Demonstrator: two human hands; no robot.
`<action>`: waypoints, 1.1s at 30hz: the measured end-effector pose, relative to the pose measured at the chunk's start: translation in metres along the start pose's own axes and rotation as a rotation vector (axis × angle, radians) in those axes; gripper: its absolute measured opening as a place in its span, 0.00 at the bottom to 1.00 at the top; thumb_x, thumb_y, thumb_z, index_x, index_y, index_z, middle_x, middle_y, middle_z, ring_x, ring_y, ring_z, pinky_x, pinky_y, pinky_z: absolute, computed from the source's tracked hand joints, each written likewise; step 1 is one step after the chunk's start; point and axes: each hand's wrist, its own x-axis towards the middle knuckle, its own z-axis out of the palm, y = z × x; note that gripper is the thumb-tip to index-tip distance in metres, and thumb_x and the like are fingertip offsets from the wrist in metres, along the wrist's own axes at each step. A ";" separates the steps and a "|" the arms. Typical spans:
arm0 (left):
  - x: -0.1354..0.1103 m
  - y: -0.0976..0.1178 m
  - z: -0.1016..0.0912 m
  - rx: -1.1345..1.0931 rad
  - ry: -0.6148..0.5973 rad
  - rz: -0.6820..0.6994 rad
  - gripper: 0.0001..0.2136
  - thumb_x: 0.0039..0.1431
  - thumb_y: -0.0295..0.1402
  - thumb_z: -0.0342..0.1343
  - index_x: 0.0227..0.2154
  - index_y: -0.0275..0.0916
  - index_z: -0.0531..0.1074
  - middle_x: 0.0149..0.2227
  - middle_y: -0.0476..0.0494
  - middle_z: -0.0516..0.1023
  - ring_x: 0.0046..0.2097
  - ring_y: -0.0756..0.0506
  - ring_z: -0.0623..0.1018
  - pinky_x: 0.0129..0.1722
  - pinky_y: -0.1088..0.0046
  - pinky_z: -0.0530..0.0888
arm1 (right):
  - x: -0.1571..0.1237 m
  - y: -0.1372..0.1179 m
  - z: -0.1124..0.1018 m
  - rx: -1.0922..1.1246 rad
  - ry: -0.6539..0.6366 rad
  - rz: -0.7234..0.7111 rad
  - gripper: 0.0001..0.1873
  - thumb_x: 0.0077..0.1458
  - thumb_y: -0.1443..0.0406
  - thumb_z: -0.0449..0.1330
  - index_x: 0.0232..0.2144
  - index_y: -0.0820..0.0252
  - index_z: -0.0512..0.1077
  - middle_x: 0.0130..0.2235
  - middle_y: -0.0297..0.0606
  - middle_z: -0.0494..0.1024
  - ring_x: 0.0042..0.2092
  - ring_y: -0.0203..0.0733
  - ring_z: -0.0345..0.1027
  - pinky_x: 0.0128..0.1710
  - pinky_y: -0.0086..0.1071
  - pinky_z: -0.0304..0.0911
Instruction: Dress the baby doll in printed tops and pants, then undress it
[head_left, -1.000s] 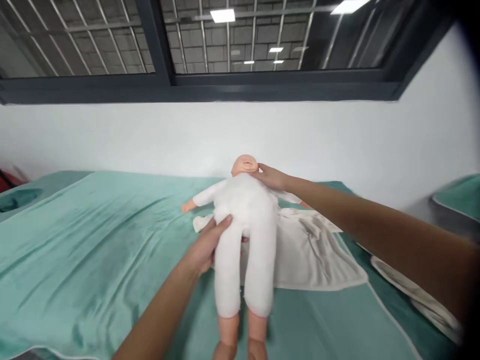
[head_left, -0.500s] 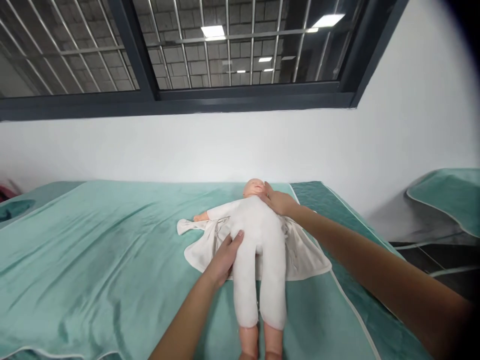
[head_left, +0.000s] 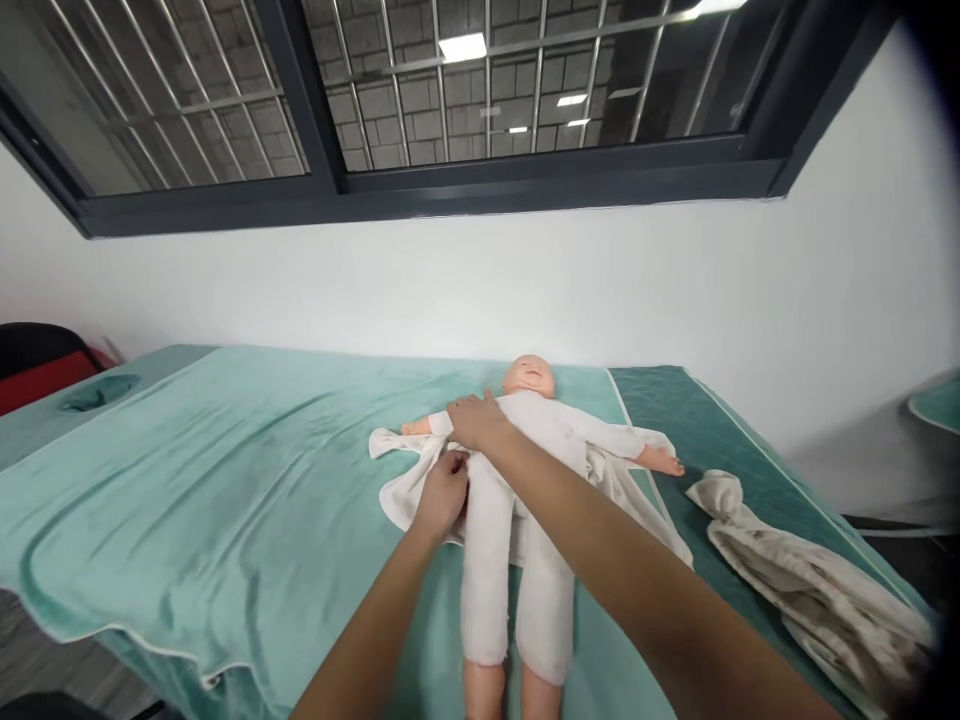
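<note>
A baby doll point(head_left: 490, 560) with a white cloth body lies on its back, head towards the wall. Spread beneath it is an off-white baby garment point(head_left: 401, 490), one sleeve reaching out to the left. My left hand point(head_left: 442, 495) is at the doll's side, fingers curled together on the garment's cloth; the fingertips are partly hidden. My right hand point(head_left: 478, 420) reaches across the doll and rests over its chest and upper arm on the left, fingers extended. The doll's other arm stretches out to the right over the garment.
A green sheet point(head_left: 225, 480) covers the bed, with a darker green strip at right. A crumpled off-white cloth point(head_left: 810, 580) lies on that strip. Behind stands a white wall point(head_left: 375, 290) below a barred window point(head_left: 525, 90). A red and black object point(head_left: 45, 370) is at far left.
My right hand has moved from beside the doll's head, on the right, across to its arm on the left. My left hand's fingers have curled at its side. The view has shifted, showing the crumpled cloth.
</note>
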 end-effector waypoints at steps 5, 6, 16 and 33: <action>-0.025 0.005 -0.015 -0.030 -0.170 -0.166 0.09 0.58 0.38 0.48 0.36 0.41 0.69 0.30 0.47 0.74 0.27 0.46 0.75 0.21 0.71 0.71 | -0.017 0.015 0.003 0.046 0.069 -0.001 0.17 0.59 0.58 0.59 0.46 0.62 0.69 0.48 0.46 0.75 0.50 0.52 0.67 0.48 0.43 0.58; -0.026 0.007 -0.019 -0.008 -0.176 -0.168 0.10 0.58 0.39 0.48 0.38 0.41 0.69 0.34 0.46 0.75 0.28 0.46 0.76 0.21 0.71 0.71 | -0.022 0.017 0.002 0.055 0.091 0.000 0.18 0.59 0.57 0.59 0.46 0.61 0.68 0.48 0.45 0.75 0.50 0.52 0.67 0.47 0.42 0.58; 0.038 -0.016 -0.032 0.647 0.344 0.388 0.09 0.59 0.33 0.53 0.40 0.39 0.74 0.44 0.38 0.75 0.47 0.37 0.73 0.47 0.58 0.70 | -0.036 0.021 0.003 0.091 0.231 0.002 0.25 0.64 0.45 0.45 0.51 0.50 0.69 0.45 0.42 0.74 0.48 0.49 0.65 0.46 0.39 0.55; 0.031 -0.035 -0.050 0.301 0.687 0.289 0.14 0.65 0.42 0.44 0.35 0.39 0.71 0.35 0.45 0.78 0.37 0.46 0.76 0.37 0.71 0.72 | -0.051 0.027 0.006 0.088 0.265 0.039 0.21 0.63 0.47 0.50 0.42 0.50 0.75 0.42 0.39 0.76 0.46 0.45 0.65 0.48 0.38 0.52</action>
